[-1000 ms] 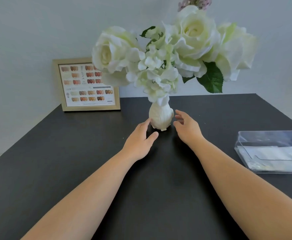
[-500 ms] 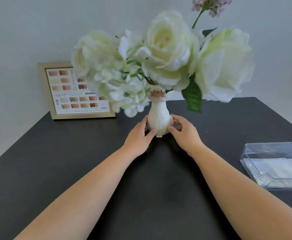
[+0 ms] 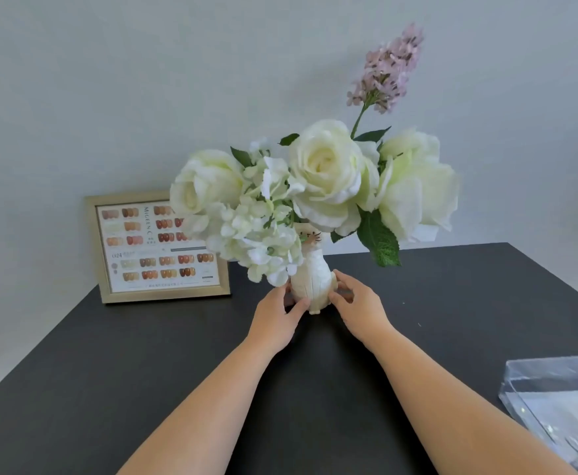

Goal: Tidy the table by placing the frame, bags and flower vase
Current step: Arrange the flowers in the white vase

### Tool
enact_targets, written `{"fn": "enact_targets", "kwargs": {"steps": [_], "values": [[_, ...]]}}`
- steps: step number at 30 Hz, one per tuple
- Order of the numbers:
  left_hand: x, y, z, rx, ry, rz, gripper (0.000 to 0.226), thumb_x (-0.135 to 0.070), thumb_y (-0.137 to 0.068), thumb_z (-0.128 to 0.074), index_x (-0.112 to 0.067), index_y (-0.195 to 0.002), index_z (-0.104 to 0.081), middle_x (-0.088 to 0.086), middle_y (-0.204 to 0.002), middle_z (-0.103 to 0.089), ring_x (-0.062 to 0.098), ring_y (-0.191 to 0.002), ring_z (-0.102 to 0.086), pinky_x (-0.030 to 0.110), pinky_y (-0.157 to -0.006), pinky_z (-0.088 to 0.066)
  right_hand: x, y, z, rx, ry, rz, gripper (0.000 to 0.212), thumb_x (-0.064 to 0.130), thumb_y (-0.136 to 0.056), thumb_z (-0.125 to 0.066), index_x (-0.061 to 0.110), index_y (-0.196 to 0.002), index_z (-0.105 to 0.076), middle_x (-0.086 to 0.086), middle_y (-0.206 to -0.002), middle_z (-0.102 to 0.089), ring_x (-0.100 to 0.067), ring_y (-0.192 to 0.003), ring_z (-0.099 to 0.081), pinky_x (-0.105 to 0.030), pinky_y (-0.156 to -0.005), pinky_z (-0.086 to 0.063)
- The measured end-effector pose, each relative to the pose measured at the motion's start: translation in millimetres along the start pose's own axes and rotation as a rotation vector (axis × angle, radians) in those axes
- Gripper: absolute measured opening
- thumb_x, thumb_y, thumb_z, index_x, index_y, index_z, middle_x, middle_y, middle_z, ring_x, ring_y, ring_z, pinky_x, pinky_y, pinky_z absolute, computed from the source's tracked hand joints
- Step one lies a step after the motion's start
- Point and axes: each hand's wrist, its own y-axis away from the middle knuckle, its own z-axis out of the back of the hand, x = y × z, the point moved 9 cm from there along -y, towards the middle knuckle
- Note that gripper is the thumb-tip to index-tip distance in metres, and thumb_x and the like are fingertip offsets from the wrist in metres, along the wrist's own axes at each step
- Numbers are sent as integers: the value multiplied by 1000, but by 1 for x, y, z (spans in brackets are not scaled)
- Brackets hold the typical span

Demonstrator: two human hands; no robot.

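A small white cat-shaped flower vase stands upright on the black table, near the middle toward the back. It holds large white roses and a lilac sprig. My left hand grips the vase's left side and my right hand grips its right side, fingers wrapped around the base. A gold frame with a nail colour chart leans against the wall at the back left. Clear bags lie at the right edge.
A pale wall rises directly behind the table's back edge. The bags lie partly cut off by the frame's right edge. Bare black tabletop stretches between my forearms and to the left.
Both hands closed onto the vase's sides from just apart. The vase turned, so its cat face now shows, and the bouquet swung round.
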Motion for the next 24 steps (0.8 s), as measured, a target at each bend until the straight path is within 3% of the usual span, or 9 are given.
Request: {"fn": "enact_targets", "kwargs": {"steps": [3,6,9,14,17,19,21,24], "values": [[3,-6,3,-8,2,16,60,-40,-89,-65,-31,-144,-42,-19,-121,-62,-8,-105,-58,12,-84,-40,1,-5,-2,8,5,-9,50,24,-92,-60,32,-139,-49,12,-123,-62,-5,-108,-58,-22,-90,-42],[4,-6,5,-8,19,24,58,-39,-90,-64,-31,-143,-43,-18,-126,-60,-15,-99,-57,8,-77,-40,1,-5,-4,13,14,-9,49,25,-91,-61,33,-138,-49,17,-115,-61,-1,-102,-57,-18,-85,-42],[3,-4,5,-12,60,5,58,-37,-90,-65,-30,-144,-43,-17,-130,-57,-15,-98,-58,8,-77,-42,4,0,-2,-20,7,8,48,27,-91,-61,29,-137,-49,15,-117,-60,1,-96,-59,-13,-73,-40],[-1,4,19,-67,282,24,60,-34,-89,-69,-32,-140,-38,-11,-138,-48,2,-111,-58,19,-86,-47,15,18,29,-237,-230,-41,44,30,-89,-63,32,-130,-49,11,-114,-61,-1,-88,-60,-16,-62,-41],[-25,9,45,-123,396,-55,47,-43,-85,-71,-44,-125,-46,-22,-128,-57,0,-114,-58,10,-80,-46,48,27,53,-296,-392,41,29,32,-85,-66,42,-109,-54,11,-105,-65,0,-87,-61,-17,-63,-43],[-42,8,72,-203,376,-104,44,-41,-84,-72,-37,-124,-54,-23,-120,-63,-5,-113,-57,6,-81,-44,76,32,69,-304,-466,122,26,26,-84,-66,38,-106,-58,7,-99,-68,-3,-84,-63,-16,-64,-48],[-54,7,101,-323,312,-100,29,-23,-86,-71,-36,-107,-56,-14,-104,-62,-3,-96,-58,16,-80,-44,98,34,81,-293,-493,162,28,25,-78,-64,32,-105,-60,8,-91,-68,-7,-79,-60,-17,-68,-48],[-63,1,124,-361,184,-38,21,-6,-91,-60,-25,-93,-54,-6,-88,-52,12,-81,-49,32,-76,-39,115,34,86,-268,-487,39,17,32,-65,-55,27,-82,-53,3,-77,-53,-15,-72,-44,-32,-72,-40]]}}
